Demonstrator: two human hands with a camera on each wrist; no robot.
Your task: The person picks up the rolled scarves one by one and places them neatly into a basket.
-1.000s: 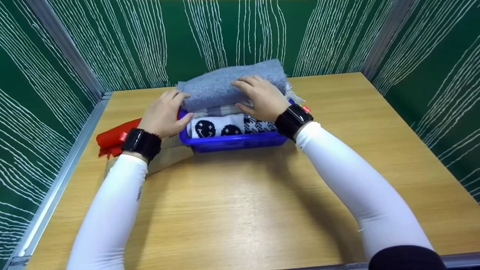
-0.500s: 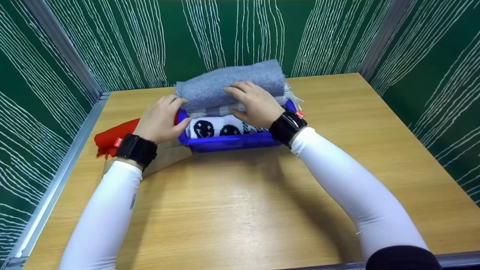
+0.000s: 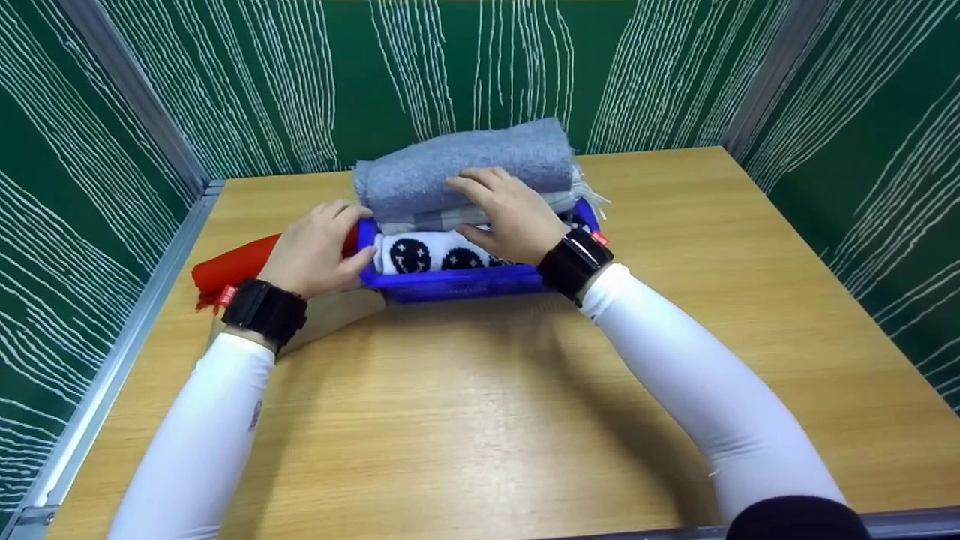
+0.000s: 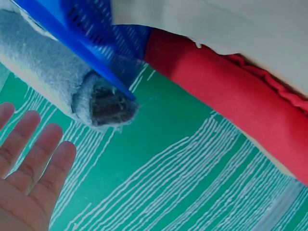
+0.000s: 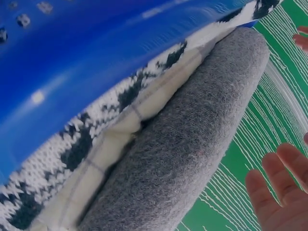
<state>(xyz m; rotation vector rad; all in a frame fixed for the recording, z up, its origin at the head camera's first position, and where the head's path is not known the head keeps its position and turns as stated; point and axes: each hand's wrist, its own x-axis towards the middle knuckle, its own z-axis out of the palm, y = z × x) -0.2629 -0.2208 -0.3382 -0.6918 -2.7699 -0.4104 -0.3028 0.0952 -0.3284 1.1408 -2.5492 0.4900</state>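
A blue plastic basket stands toward the back of the table, packed with rolled fabrics. At its back lies a fuzzy grey rolled scarf, raised above the rim. In front of that are a pale checked cloth and a black-and-white knitted roll with face patterns. My left hand hovers by the basket's left end, its fingers relaxed and holding nothing. Over the basket's right half is my right hand, fingers loosely extended and apart from the grey roll in the right wrist view.
Left of the basket lies a red rolled scarf, partly behind my left hand. A flat beige piece rests on the wooden table beneath it. Green walls with white lines enclose the back and sides.
My left hand has drawn back toward me and a little left, away from the grey roll's end. The right hand has shifted slightly left and nearer. Basket and fabrics stay where they were.
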